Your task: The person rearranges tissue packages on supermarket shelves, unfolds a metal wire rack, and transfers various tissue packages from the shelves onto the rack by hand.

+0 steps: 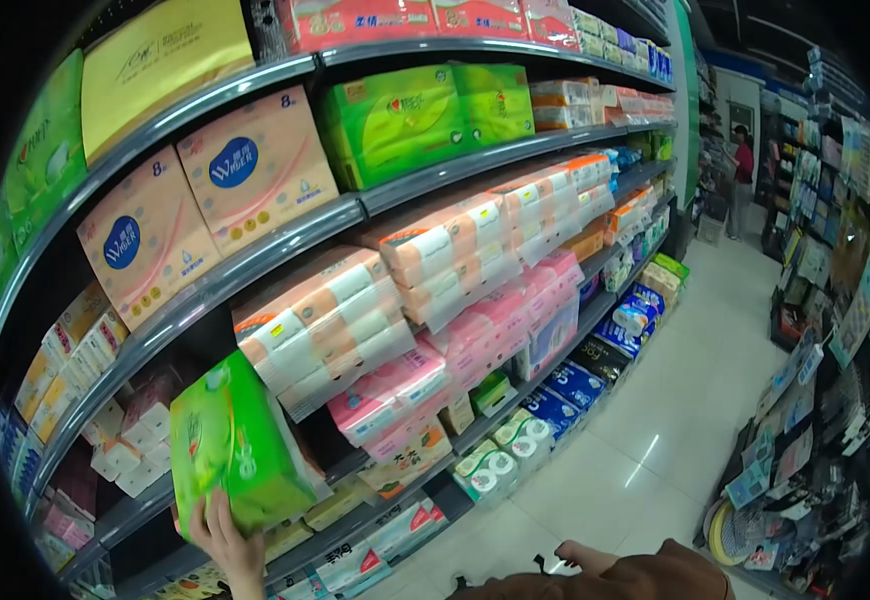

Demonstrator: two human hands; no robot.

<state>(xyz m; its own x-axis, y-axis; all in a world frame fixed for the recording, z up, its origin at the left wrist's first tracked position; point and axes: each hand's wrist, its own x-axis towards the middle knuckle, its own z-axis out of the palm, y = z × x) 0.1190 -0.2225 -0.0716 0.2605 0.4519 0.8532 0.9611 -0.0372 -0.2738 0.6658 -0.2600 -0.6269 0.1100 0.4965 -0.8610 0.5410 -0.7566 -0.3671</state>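
Observation:
My left hand is on the lower front of a bright green tissue pack. Its fingers press on the wrapper, and the thumb is hidden. The pack sits tilted at the edge of a lower shelf, beside orange-and-white tissue packs and pink tissue packs. Only a small part of my right hand shows, past the brown sleeve at the bottom. It is away from the shelves, and its fingers cannot be made out.
Long shelves of packed tissue run along the left, with peach packs and green packs higher up. A tiled aisle floor leads back to a person in red. Hanging goods line the right side.

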